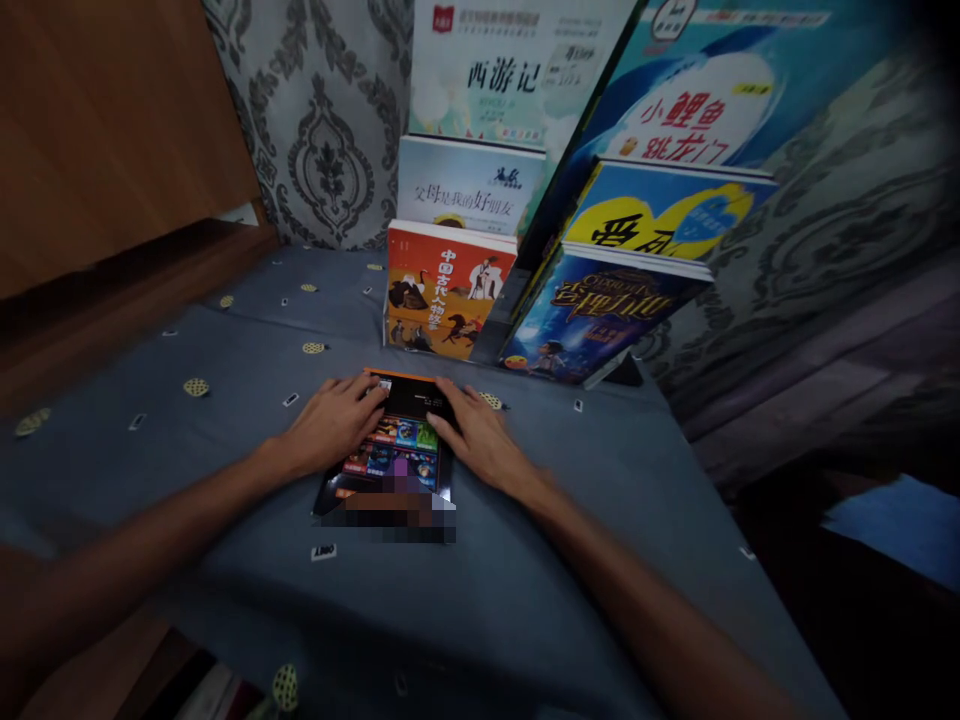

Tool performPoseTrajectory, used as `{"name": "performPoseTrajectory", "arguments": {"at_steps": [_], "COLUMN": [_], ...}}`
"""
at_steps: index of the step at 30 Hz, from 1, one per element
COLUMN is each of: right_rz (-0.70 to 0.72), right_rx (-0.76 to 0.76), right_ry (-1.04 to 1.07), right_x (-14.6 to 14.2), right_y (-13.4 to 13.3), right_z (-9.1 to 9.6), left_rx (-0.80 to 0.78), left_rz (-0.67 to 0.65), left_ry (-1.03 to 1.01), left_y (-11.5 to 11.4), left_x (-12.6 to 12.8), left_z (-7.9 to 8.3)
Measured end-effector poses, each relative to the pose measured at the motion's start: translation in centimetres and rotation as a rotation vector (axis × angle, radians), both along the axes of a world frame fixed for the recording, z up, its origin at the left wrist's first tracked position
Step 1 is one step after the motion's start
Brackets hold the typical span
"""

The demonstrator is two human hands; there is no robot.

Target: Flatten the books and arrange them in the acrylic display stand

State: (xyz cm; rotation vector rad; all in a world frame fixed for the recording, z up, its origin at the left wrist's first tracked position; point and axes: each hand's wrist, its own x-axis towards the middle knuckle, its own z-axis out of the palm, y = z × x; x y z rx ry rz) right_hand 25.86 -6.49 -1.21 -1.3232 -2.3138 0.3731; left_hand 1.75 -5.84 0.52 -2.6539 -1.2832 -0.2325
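A book (390, 408) with a dark cover and rows of small colourful pictures lies on the cloth-covered table, an orange line along its far edge. My left hand (335, 420) rests over its left edge, fingers stretched onto the cover near the top corner. On the opposite side, my right hand (484, 435) has its thumb on the cover and its fingers extended by the upper right corner. Thumb and fingers stand apart. A pixelated patch hides the book's near end.
Behind it, an orange book (446, 290) and a dark blue book (600, 315) lean in a rack before more upright books, including a blue-and-yellow book (675, 210). A grey patterned tablecloth (225, 450) covers the table. A brown wooden panel (112, 130) stands left.
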Motion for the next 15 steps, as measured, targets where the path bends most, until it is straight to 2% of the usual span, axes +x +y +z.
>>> {"name": "performPoseTrajectory", "arguments": {"at_steps": [4, 6, 9, 12, 15], "right_rz": [-0.015, -0.024, -0.040, -0.052, -0.058], "right_rx": [0.032, 0.050, 0.045, 0.021, 0.015], "right_ry": [-0.075, -0.091, -0.112, -0.141, -0.151], "right_x": [0.1, -0.3, -0.7, -0.9, -0.9], "right_y": [-0.4, -0.6, -0.9, -1.0, -1.1], "right_z": [-0.1, 0.0, 0.2, 0.5, 0.7], "left_rx": [-0.004, -0.026, -0.117, -0.241, -0.353], "left_rz": [-0.003, -0.055, -0.226, -0.408, -0.541], "left_ry": [0.013, 0.007, -0.055, -0.119, -0.099], "left_y": [0.2, 0.1, -1.1, -3.5, -6.0], "left_x": [-0.1, -0.1, 0.1, 0.5, 0.7], "left_z": [0.3, 0.5, 0.6, 0.9, 1.3]}}
